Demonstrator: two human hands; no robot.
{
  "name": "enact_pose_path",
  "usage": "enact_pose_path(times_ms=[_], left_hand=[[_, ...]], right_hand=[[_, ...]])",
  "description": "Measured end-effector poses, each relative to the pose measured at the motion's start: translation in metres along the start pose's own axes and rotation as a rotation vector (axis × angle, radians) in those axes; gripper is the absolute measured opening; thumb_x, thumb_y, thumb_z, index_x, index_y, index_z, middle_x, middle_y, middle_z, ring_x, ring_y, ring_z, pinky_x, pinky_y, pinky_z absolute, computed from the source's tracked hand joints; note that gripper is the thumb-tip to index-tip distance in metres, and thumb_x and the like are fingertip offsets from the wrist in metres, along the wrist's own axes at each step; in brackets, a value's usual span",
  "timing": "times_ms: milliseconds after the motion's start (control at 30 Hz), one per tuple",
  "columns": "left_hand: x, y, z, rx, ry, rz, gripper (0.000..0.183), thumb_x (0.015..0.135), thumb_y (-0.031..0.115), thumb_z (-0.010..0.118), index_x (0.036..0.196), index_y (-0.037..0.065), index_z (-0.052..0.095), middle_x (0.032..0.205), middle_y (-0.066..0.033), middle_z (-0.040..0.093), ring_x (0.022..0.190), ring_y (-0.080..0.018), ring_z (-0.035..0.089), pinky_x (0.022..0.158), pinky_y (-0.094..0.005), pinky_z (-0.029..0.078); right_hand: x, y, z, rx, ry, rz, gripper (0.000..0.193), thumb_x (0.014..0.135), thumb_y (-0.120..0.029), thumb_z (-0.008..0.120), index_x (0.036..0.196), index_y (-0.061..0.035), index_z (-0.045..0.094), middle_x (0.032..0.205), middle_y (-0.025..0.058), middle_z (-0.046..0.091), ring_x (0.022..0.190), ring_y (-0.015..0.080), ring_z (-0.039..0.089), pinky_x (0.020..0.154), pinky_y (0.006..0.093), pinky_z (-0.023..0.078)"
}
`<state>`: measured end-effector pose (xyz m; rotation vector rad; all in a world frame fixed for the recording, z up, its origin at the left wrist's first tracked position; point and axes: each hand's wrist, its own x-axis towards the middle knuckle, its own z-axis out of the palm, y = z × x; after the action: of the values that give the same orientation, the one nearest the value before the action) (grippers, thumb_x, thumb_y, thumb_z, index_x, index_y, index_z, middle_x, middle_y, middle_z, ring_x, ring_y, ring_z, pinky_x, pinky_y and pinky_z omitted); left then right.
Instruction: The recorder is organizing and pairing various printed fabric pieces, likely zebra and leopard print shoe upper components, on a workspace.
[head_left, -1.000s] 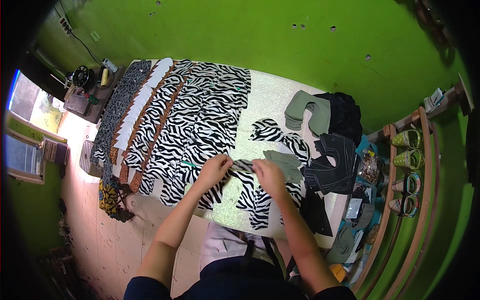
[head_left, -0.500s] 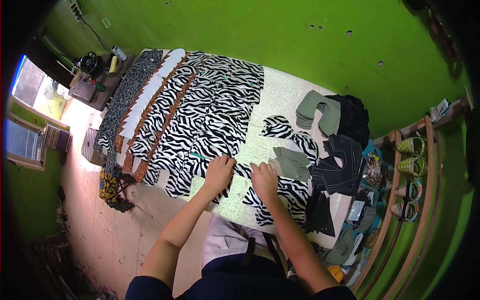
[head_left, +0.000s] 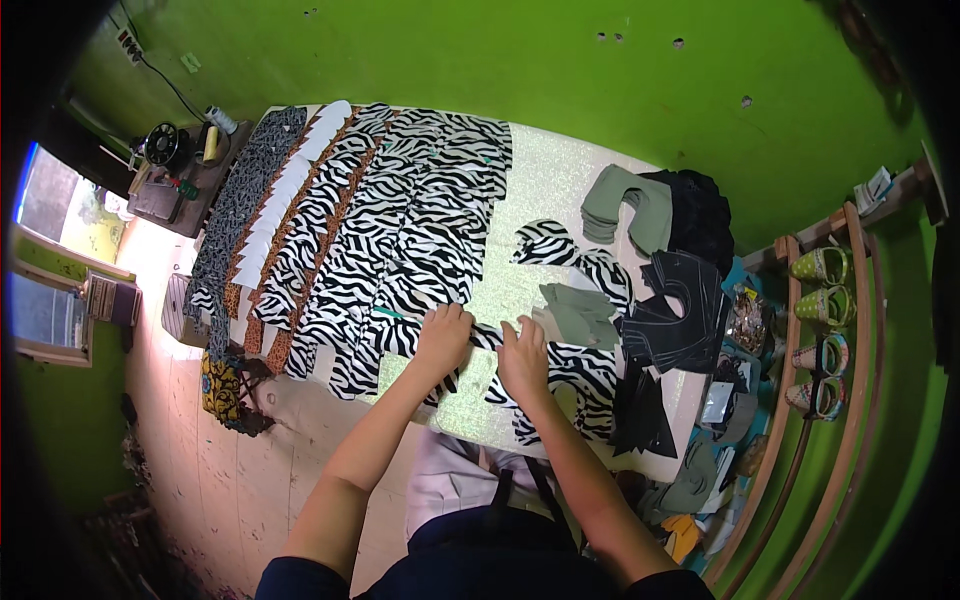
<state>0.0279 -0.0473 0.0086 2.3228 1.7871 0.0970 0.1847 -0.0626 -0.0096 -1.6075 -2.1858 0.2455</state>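
At the near edge of the table, my left hand [head_left: 443, 338] and my right hand [head_left: 522, 362] are side by side, a short gap apart. A narrow zebra-print fabric piece [head_left: 485, 337] spans that gap, its ends under my curled fingers. Overlapping rows of cut zebra-print pieces [head_left: 430, 235] spread beyond and to the left of my left hand; a thin teal strip [head_left: 395, 313] lies there. More zebra-print pieces [head_left: 570, 375] and a grey-green stack of cut pieces [head_left: 580, 318] are to the right of my right hand. My fingertips are partly hidden.
Dark marked pieces [head_left: 675, 310] and curved grey-green pieces [head_left: 625, 205] sit on the table's right side. Leopard-print, white and dark patterned rows fill the left. A wooden rack [head_left: 785, 410] holding sandals [head_left: 820, 310] stands at right. A sewing machine [head_left: 165, 150] is at far left.
My view has shifted slightly. My right hand has moved a little toward the left hand, and its fingers are somewhat lifted. The zebra-print piece remains between both hands.
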Motion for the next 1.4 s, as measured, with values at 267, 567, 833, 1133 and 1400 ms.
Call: enact_pose_path(times_ms=[267, 567, 833, 1133, 1400], left_hand=[[-0.014, 0.003, -0.008, -0.037, 0.221, 0.169, 0.016, 0.069, 0.013, 0.061, 0.084, 0.008, 0.059, 0.09, -0.0078, 0.054, 0.088, -0.0255, 0.05, 0.082, -0.0376, 0.036], [-0.05, -0.023, -0.068, -0.737, 0.09, 0.0, 0.027, 0.081, 0.015, 0.063, 0.104, 0.002, 0.055, 0.083, -0.016, 0.061, 0.072, -0.027, 0.061, 0.063, -0.0325, 0.047], [-0.103, -0.097, -0.039, -0.705, 0.147, -0.159, 0.034, 0.079, 0.012, 0.063, 0.109, 0.004, 0.052, 0.085, -0.0156, 0.057, 0.061, -0.0268, 0.054, 0.06, -0.0348, 0.044], [-0.115, -0.13, -0.005, -0.506, 0.281, 0.058, 0.034, 0.077, 0.006, 0.061, 0.109, 0.0, 0.053, 0.097, -0.0156, 0.054, 0.089, -0.0302, 0.053, 0.081, -0.0365, 0.042], [-0.132, -0.123, -0.001, -0.052, 0.222, 0.248, 0.045, 0.086, 0.025, 0.051, 0.127, 0.007, 0.045, 0.136, -0.0073, 0.041, 0.123, -0.0237, 0.039, 0.101, -0.0415, 0.03]], right_hand=[[0.003, 0.001, -0.014, 0.08, -0.235, 0.102, 0.009, 0.082, -0.01, 0.052, 0.088, -0.0045, 0.051, 0.086, 0.0129, 0.057, 0.085, 0.0311, 0.055, 0.074, 0.0419, 0.041], [-0.015, -0.052, -0.067, 0.581, 0.115, 0.26, 0.025, 0.082, -0.006, 0.056, 0.106, -0.0007, 0.05, 0.1, 0.0179, 0.056, 0.093, 0.0355, 0.055, 0.076, 0.0361, 0.045], [-0.025, -0.118, 0.013, 0.638, 0.126, 0.282, 0.032, 0.077, -0.003, 0.06, 0.108, -0.0001, 0.051, 0.102, 0.0176, 0.055, 0.096, 0.0333, 0.054, 0.083, 0.0359, 0.043], [-0.041, -0.149, 0.054, 0.32, 0.221, 0.248, 0.022, 0.078, -0.005, 0.06, 0.099, -0.0021, 0.057, 0.099, 0.0143, 0.052, 0.097, 0.0326, 0.049, 0.081, 0.0394, 0.042], [-0.059, -0.162, 0.06, -0.047, 0.025, 0.063, 0.047, 0.086, -0.024, 0.051, 0.128, -0.0054, 0.044, 0.137, 0.0145, 0.037, 0.126, 0.0322, 0.035, 0.102, 0.0519, 0.025]])
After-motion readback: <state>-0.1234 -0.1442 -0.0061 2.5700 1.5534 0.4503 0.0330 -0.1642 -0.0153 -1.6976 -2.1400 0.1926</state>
